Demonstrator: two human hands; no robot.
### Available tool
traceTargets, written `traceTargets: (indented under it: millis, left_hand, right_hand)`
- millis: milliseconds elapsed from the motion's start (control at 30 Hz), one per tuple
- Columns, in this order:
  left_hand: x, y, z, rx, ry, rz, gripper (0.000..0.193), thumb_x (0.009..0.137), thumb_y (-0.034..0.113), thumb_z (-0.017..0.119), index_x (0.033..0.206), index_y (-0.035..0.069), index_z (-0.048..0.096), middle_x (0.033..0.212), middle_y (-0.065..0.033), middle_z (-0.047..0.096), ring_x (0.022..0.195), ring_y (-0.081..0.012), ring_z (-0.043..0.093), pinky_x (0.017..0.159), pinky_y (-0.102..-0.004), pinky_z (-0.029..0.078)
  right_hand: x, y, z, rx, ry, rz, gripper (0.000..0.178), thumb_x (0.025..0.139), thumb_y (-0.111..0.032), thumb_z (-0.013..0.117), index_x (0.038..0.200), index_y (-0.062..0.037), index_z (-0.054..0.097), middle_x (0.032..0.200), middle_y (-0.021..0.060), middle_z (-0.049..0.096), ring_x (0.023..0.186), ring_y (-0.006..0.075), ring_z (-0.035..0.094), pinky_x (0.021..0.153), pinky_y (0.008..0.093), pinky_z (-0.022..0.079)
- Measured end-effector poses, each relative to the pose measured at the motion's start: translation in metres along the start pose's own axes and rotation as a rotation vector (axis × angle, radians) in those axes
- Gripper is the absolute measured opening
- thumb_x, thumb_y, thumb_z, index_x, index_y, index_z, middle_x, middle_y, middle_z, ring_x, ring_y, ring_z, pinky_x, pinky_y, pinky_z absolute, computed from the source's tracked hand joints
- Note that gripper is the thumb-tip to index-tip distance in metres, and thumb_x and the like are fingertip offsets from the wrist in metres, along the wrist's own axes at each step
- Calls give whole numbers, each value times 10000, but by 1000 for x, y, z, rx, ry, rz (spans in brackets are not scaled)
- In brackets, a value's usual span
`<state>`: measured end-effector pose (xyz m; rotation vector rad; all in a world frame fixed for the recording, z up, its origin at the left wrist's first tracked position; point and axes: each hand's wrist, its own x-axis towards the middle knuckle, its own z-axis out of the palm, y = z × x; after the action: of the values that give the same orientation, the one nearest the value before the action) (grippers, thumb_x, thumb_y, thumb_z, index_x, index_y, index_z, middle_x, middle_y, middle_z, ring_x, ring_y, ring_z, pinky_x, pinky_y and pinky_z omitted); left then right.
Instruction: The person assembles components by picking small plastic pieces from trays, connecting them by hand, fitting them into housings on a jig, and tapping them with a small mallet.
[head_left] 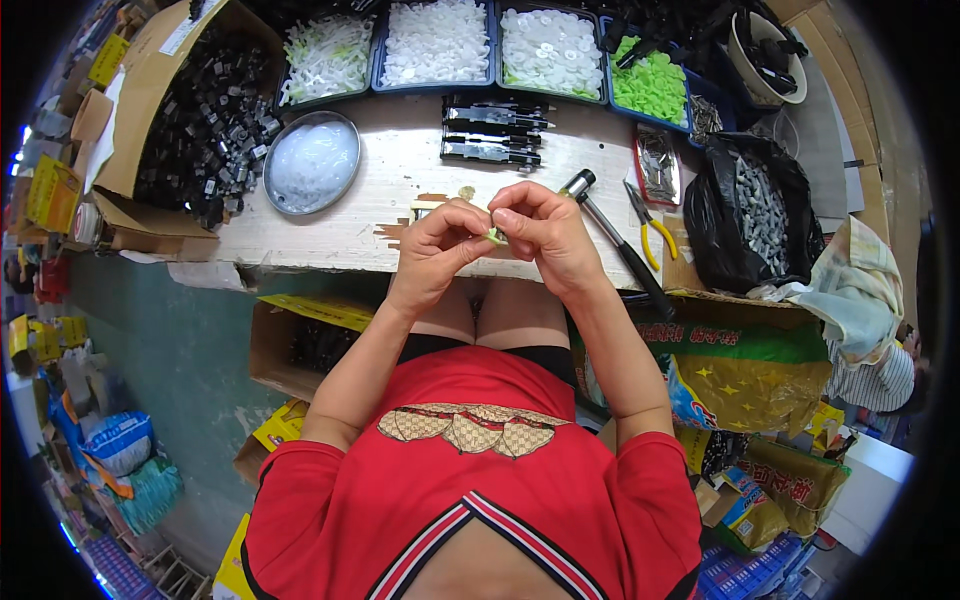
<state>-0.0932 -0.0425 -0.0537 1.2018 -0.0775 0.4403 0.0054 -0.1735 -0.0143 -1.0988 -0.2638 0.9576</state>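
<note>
At the table's near edge, my left hand [440, 248] and my right hand [552, 238] meet, fingertips pinched together on a small light-green plastic piece [496, 236]. Most of the piece is covered by the fingers, so its full shape is hidden. Just right of my right hand lies a hammer [630, 258], its black handle reaching over the edge. Beyond it are pliers [648, 232] with yellow handles. Several black mechanical assemblies [490, 152] lie in a row past my hands. To the left stands a round metal bowl [357, 150] holding a whitish, translucent substance.
Along the back are trays of white plastic parts [437, 45] and green pieces [650, 85]. A cardboard box [125, 150] of black parts stands left. On the right are a clear packet of metal pins [657, 168] and a black bag [703, 195] of grey parts.
</note>
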Motion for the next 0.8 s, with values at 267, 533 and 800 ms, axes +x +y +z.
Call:
traceTargets:
  millis: [267,533,800]
  left_hand:
    - [-4,4,-5,135,49,-27,143,771,-77,607,886,7,595,911,-63,600,826,-124,572,715,-233,478]
    - [-3,2,-7,552,70,224,170,735,-99,599,868,8,598,836,-87,622,763,-184,598,666,-260,482]
    - [-1,2,-6,634,115,316,187,721,-95,614,873,12,592,829,-82,620,758,-203,593,653,-272,469]
  right_hand:
    - [-2,8,6,-238,74,-140,121,825,-103,626,927,-38,621,753,-23,583,569,19,453,482,154,345]
    - [-5,10,4,-877,111,-629,113,789,-20,623,901,-3,625,786,45,608,616,95,548,526,212,424]
    - [-7,11,7,-1213,55,-839,93,746,4,628,836,0,607,794,100,611,667,224,594,577,295,458]
